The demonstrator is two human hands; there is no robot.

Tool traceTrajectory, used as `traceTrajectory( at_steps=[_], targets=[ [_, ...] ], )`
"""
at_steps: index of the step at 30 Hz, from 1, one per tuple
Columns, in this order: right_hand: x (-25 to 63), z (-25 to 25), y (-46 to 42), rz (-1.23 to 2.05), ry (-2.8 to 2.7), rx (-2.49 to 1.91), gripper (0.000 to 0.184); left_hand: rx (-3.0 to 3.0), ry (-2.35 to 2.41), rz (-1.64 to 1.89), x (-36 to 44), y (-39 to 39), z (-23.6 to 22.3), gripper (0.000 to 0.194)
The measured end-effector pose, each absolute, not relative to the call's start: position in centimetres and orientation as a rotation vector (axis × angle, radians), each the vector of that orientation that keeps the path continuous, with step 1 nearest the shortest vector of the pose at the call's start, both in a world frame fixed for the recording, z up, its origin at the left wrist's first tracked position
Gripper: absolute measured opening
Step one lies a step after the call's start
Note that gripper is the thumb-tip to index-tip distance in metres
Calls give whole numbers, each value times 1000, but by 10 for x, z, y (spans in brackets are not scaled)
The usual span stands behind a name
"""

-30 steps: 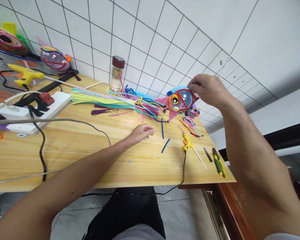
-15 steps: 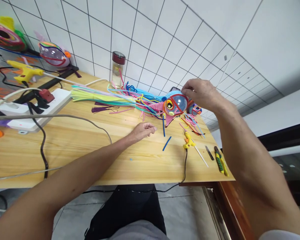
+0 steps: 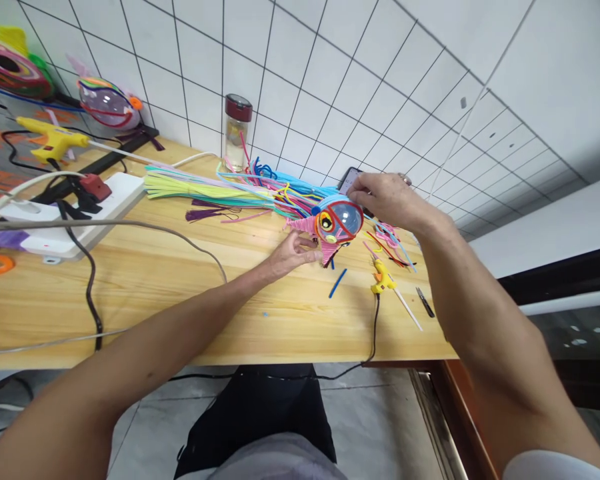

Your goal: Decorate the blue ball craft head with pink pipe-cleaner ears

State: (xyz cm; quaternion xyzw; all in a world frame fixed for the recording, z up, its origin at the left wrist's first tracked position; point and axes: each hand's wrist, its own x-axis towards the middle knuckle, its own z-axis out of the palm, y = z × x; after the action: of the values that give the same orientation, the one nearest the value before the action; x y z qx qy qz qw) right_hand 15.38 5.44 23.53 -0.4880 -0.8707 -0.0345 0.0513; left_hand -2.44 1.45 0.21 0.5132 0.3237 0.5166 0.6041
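Observation:
A fish ornament (image 3: 347, 220), with a clear round body, red and blue pipe-cleaner trim, a yellow eye and pink fins, is tilted over the table. My right hand (image 3: 383, 197) pinches its upper right edge. Close to the pink fins is my left hand (image 3: 295, 255), thumb and fingers apart; whether it touches them I cannot tell. Behind the fish lie bundled pipe cleaners (image 3: 210, 190) in yellow, green, pink and blue. Two short blue pieces lie below the fish, the clearer being a blue pipe-cleaner piece (image 3: 337, 283).
A yellow glue gun (image 3: 381, 279) and small snips (image 3: 425, 302) lie at the right. Further left are a power strip (image 3: 115, 207), cables and another glue gun (image 3: 55, 139). A lidded glass bottle (image 3: 237, 133) and a phone (image 3: 349, 179) are near the tiled wall.
My right hand has brought the fish ornament left and slightly down. My left hand has moved right to its pink fins, fingers opening. More of the phone shows.

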Motion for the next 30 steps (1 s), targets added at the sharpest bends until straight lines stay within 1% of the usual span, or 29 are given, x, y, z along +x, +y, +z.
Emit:
traceTrajectory(
  at_steps=[5, 10, 13, 24, 27, 30],
  targets=[
    [149, 224, 55, -94, -2702, -1454, 20, 1245, 624, 1162, -26, 12, 11, 80],
    [144, 215, 54, -42, -2709, -1464, 17, 1248, 491, 1148, -25, 10, 17, 63],
    [142, 211, 51, -36, -2692, -1458, 17, 1185, 506, 1141, -23, 10, 14, 60],
    [143, 194, 55, -30, -2593, -1414, 20, 1092, 490, 1160, -25, 13, 9, 62],
    [148, 190, 58, -4, -2551, -1424, 19, 1076, 503, 1162, -24, 13, 9, 70],
    [162, 183, 62, 66, -2462, -1411, 13, 997, 533, 1212, -22, 14, 9, 81]
  ],
)
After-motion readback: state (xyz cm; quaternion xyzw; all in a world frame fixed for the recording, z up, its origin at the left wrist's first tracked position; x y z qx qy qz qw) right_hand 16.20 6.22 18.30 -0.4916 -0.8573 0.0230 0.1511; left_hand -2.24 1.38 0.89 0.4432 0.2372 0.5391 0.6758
